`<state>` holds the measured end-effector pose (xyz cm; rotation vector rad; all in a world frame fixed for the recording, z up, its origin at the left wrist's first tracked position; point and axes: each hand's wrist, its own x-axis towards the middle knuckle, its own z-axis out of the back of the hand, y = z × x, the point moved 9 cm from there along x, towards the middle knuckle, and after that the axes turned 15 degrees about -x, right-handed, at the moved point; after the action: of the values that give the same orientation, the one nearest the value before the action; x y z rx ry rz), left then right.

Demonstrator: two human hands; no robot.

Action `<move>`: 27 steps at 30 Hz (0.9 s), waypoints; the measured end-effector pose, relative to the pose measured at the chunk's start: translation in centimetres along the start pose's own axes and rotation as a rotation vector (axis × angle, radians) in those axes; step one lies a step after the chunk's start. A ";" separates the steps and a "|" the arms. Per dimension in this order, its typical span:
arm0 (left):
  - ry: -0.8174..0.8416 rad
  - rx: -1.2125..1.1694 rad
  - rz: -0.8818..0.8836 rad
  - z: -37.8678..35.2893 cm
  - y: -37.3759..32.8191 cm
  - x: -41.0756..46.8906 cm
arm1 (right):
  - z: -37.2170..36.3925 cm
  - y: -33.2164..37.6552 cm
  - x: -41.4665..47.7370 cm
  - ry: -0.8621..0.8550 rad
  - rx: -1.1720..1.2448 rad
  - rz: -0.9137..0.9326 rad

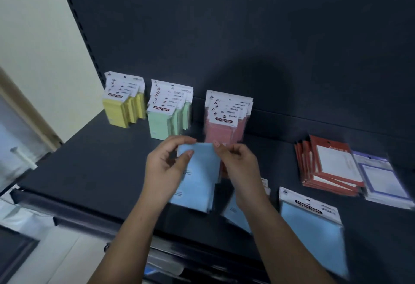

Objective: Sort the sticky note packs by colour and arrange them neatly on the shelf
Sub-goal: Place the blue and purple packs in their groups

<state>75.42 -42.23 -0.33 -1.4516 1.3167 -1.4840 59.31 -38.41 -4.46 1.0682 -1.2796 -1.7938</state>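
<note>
"STICKY NOTE" heads the green packs (pixel 166 115) and pink packs (pixel 224 122).

Left hand (pixel 166 167) and left forearm (pixel 130 234): bare throughout, visible from the fingertips to the frame edge at 7 o'clock. Right hand (pixel 238 164) and right forearm (pixel 287 238): likewise bare, leaving the frame at 5 o'clock. Both forearms are slender and smooth.

Nails: the left thumbnail (pixel 190 153), on the 2 o'clock side of its hand, carries pale pink polish with small dark specks. The right index fingernail (pixel 216 143), at the 11 o'clock edge of its hand, shows the same finish. Both are short and rounded. The remaining nails are turned away or blurred, so their finish cannot be confirmed.
</note>
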 end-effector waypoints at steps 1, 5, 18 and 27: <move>0.004 0.000 0.003 0.1 0.0 -0.1 | -0.5 -0.4 0.0 0.020 0.036 -0.048; 0.025 0.001 0.025 0.7 1.1 -0.3 | -2.3 -1.9 0.2 0.103 0.236 -0.250; -0.026 0.175 0.295 1.8 6.6 0.6 | -2.7 1.6 0.4 -0.086 -0.664 0.422; 0.066 0.505 0.340 2.1 8.9 -0.1 | -4.2 2.0 0.6 -0.082 -1.256 0.428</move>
<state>75.82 -44.94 -9.06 -0.8192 1.0562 -1.4995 63.01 -41.17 -3.44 0.0033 -0.1827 -1.7833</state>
